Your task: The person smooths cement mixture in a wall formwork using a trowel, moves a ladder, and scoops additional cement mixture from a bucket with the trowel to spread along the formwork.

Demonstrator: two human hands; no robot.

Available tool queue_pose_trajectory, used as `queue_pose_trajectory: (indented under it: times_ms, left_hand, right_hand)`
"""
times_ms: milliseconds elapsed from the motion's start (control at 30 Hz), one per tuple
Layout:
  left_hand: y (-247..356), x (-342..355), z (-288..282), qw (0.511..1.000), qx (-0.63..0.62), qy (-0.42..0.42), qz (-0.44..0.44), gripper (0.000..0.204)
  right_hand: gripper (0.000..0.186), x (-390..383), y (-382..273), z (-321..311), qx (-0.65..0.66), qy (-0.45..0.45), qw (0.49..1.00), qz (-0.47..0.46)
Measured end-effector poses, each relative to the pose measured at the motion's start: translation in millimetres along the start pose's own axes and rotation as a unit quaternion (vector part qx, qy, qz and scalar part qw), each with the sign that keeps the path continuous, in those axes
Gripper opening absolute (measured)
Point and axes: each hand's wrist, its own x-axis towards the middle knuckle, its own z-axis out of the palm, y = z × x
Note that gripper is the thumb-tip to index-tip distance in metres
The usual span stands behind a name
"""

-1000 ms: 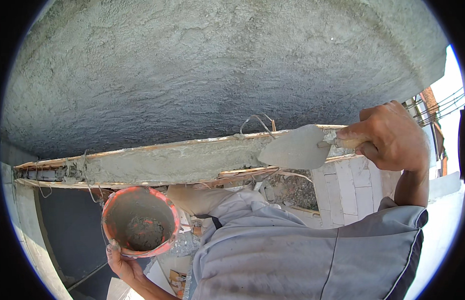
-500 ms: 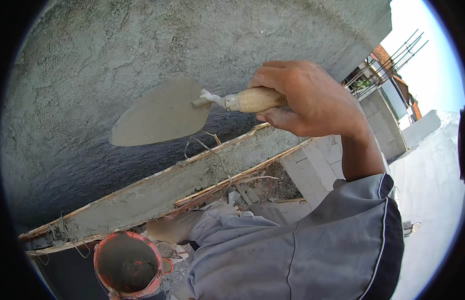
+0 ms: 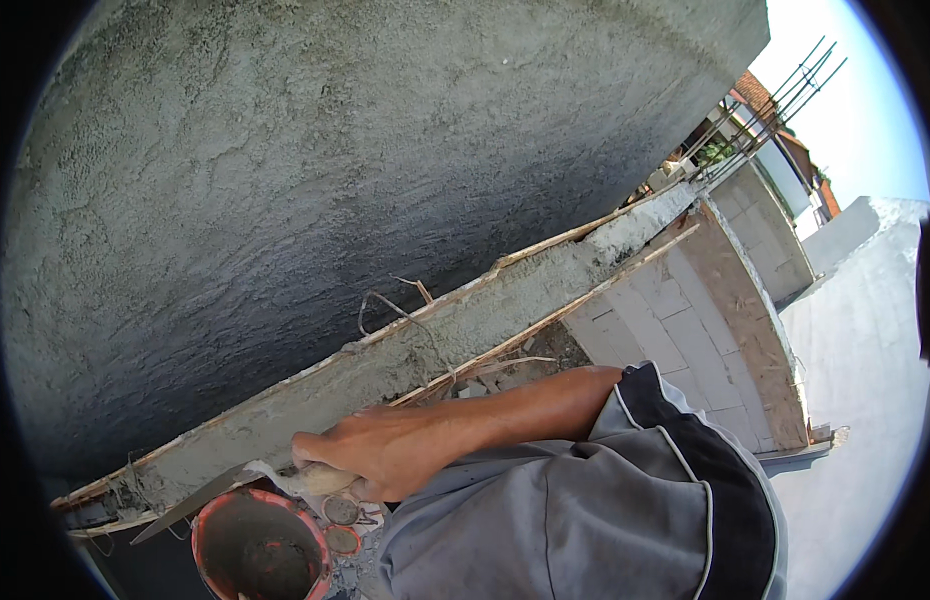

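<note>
My right hand [image 3: 370, 455] reaches in from the right, its fingers wrapped round the wooden handle of a trowel [image 3: 190, 505]. The blade points left and down, seen nearly edge-on, along the front board of a long form and just above a bucket [image 3: 323, 545]. This orange-rimmed bucket is partly filled with grey mortar. Wet-looking grey mortar [image 3: 485, 305] fills the narrow strip between the form's wooden boards. My left hand is out of view.
A rough grey plastered wall [image 3: 315, 180] rises behind the form. Bent wire [image 3: 390, 308] sticks up from the mortar. Pale block walls [image 3: 675, 320] stand at the right, with thin steel bars [image 3: 795, 95] beyond. Rubble lies below the form.
My right hand has swung down and left with the trowel, from in front of the plastered wall to beside the bucket. The blade has turned from broadside to nearly edge-on.
</note>
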Motion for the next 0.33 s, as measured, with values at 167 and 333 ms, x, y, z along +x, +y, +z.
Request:
queue_pose_trajectory:
  times_ms: [167, 333]
  left_hand:
    - [3.3, -8.4, -9.7, 0.998, 0.055, 0.029, -0.014, 0.031]
    - [-13.9, -3.8, -30.7, 0.997, -0.002, 0.076, -0.023, 0.032]
  right_hand:
    - [0.041, 37.6, -7.7, 16.5, -0.026, -0.058, 0.998, 0.026]
    - [0.044, 92.0, -10.1, 51.6, 0.006, -0.150, 0.988, -0.030]
